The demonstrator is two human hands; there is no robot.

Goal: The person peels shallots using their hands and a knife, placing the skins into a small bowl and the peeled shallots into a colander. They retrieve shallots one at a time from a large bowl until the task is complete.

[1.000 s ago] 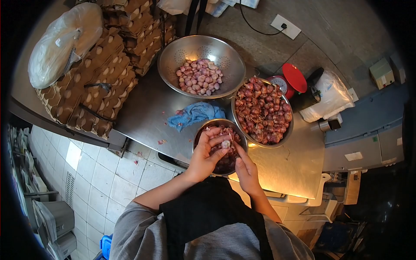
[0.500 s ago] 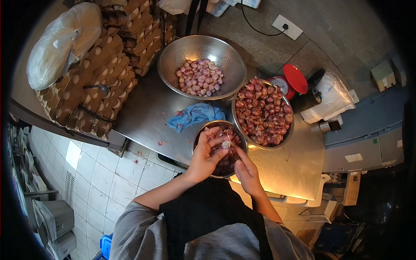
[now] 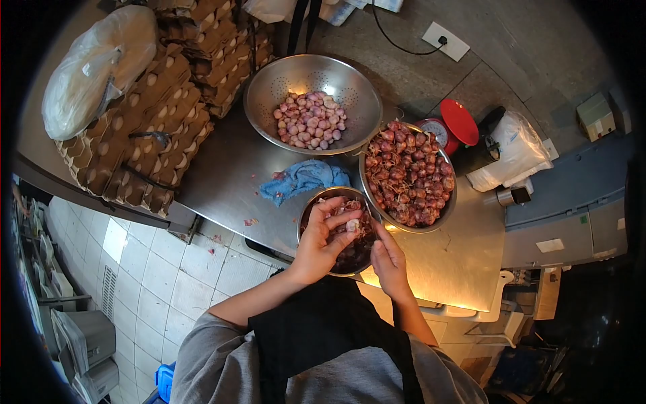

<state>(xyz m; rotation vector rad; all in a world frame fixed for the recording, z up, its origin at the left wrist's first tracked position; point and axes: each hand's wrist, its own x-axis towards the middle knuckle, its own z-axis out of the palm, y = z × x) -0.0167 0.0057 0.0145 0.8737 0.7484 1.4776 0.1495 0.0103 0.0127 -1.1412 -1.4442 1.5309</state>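
Observation:
Over a small metal bowl [image 3: 305,217] of reddish skins, my left hand [image 3: 324,236] pinches a pale, partly peeled shallot [image 3: 353,225] between thumb and fingers. My right hand [image 3: 390,261] is at the bowl's right rim, its fingers close together; whether something small is between them cannot be made out. Unpeeled red shallots [image 3: 410,176] fill a metal bowl just behind my right hand. Farther back, a large steel colander [image 3: 266,101] holds peeled pinkish shallots [image 3: 313,121]. A crumpled blue cloth [image 3: 306,178] lies between the colander and the small bowl.
Egg trays [image 3: 145,128] are stacked at the left, with a plastic bag [image 3: 101,67] on top. Behind the unpeeled shallots stands a red scale [image 3: 459,122], beside a dark cylinder and a plastic-wrapped bundle [image 3: 515,151]. Bits of skin lie on the steel table [image 3: 229,182].
My right hand has drawn slightly right and down, away from the shallot. My left hand keeps its pinch in nearly the same place.

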